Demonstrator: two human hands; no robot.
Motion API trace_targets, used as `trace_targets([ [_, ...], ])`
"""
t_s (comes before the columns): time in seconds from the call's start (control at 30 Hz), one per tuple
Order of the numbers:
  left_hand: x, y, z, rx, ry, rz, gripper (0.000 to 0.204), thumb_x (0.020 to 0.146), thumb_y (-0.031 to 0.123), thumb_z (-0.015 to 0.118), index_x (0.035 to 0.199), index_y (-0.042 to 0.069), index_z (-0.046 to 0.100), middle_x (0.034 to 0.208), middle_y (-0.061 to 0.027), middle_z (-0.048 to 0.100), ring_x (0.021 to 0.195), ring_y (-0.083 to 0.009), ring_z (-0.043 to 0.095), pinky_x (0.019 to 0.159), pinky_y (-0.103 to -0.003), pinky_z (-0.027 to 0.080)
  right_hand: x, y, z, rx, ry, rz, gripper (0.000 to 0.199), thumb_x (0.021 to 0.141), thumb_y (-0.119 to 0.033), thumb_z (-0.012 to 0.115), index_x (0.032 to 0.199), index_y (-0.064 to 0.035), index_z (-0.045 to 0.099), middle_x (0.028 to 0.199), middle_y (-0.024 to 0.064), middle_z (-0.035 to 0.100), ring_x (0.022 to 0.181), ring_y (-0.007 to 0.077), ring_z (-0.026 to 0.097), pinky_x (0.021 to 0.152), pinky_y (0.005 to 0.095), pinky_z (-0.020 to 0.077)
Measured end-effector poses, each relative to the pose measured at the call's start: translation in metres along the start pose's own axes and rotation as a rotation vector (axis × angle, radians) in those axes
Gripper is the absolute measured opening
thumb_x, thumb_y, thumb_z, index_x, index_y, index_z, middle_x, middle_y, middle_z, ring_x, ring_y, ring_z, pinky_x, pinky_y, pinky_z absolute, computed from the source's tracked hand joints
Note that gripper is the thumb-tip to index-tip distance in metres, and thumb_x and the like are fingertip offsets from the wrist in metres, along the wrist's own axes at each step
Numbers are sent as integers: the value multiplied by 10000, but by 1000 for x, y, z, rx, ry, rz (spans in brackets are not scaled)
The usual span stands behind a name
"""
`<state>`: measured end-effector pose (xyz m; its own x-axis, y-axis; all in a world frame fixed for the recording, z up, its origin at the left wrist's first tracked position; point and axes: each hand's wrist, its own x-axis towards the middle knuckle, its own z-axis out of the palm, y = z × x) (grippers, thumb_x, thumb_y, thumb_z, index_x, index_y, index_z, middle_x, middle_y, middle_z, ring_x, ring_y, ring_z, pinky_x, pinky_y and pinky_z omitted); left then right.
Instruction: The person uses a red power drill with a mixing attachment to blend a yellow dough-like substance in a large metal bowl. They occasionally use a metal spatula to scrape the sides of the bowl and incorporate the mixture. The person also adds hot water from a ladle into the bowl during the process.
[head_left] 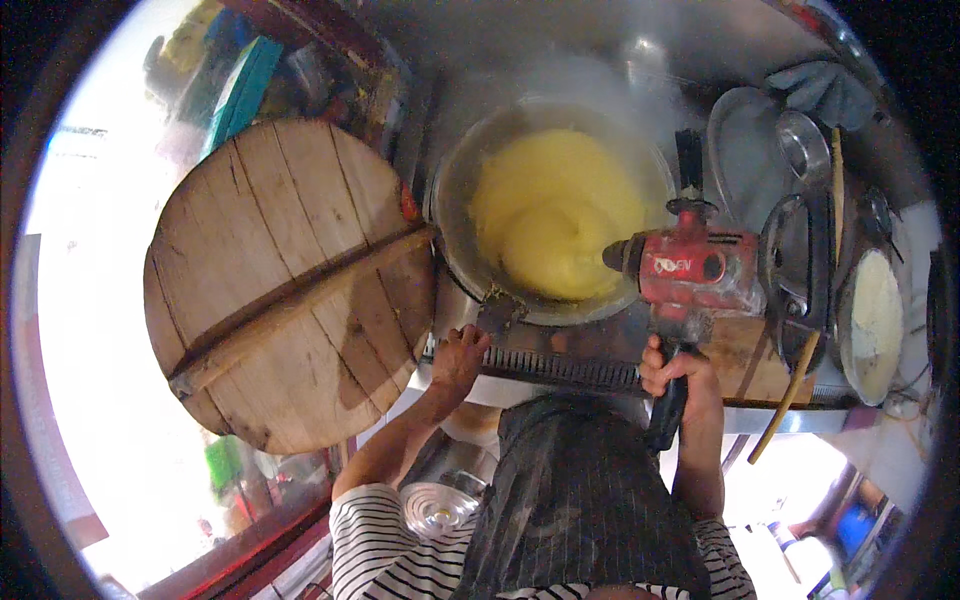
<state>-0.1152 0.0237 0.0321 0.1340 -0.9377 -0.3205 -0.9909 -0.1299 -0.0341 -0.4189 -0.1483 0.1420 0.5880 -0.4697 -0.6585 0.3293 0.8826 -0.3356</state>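
Note:
Yellow, smooth, thick mash [560, 205] fills the middle of a large round metal pan [452, 240], and steam rises off it. My right hand [685, 372] is wrapped round the black rear grip of a red power drill [690, 268]. The drill lies level over the pan's right rim, its chuck pointing left over the mash; any stirring bit is lost in steam and blur. At the pan's near-left edge, the curled fingers of my left hand [462, 355] close on what looks like the pan's dark, crusted handle [498, 312].
A big round wooden lid [290, 290] with a crossbar stands left of the pan. On the right are a metal ladle [802, 145], dark pans [790, 260], a wooden stick [785, 400], a grey cloth [825, 95] and an oval dish of pale food [872, 325].

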Motion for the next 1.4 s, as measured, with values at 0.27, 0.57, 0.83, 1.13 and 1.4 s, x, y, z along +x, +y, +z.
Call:
trace_targets([
  [0.27, -7, -45, -41, -303, 174, -162, 201, 834, 119, 481, 1028, 77, 508, 920, -180, 570, 806, -372, 581, 634, -470, 490, 3, 1, 1, -23, -58, 34, 372, 547, 1, 527, 917, -21, 502, 709, 64, 487, 545, 146, 435, 479, 265, 357],
  [0.57, 71, -62, 9, -474, 49, -132, 267, 826, 205, 507, 954, -23, 563, 797, -252, 613, 754, -421, 605, 617, -505, 481, 12, -4, -5, -112, -114, 56, 390, 550, -22, 547, 937, -17, 496, 725, 59, 495, 560, 144, 445, 482, 266, 357],
  [0.83, 102, 15, 61, -905, -238, 18, 230, 868, 203, 507, 1051, 69, 548, 797, -88, 608, 672, -228, 572, 635, -381, 486, 19, -14, -18, -71, -130, 64, 370, 574, -15, 530, 942, -14, 499, 734, 65, 500, 574, 149, 455, 495, 261, 361],
  [1.13, 86, 102, 68, -668, -145, 102, 325, 879, 209, 499, 1176, 77, 514, 1045, -128, 598, 889, -263, 582, 760, -367, 483, 23, -20, -18, -96, -112, 101, 398, 549, -21, 545, 945, -15, 498, 715, 60, 486, 560, 142, 448, 477, 258, 354],
  [1.4, 132, 173, 141, -1622, -199, -388, 581, 743, 180, 615, 1255, 28, 387, 1022, -234, 565, 923, -389, 573, 759, -438, 476, 27, -28, 1, -86, -121, 123, 414, 542, -20, 552, 952, -14, 492, 714, 61, 483, 551, 141, 440, 468, 261, 359],
])
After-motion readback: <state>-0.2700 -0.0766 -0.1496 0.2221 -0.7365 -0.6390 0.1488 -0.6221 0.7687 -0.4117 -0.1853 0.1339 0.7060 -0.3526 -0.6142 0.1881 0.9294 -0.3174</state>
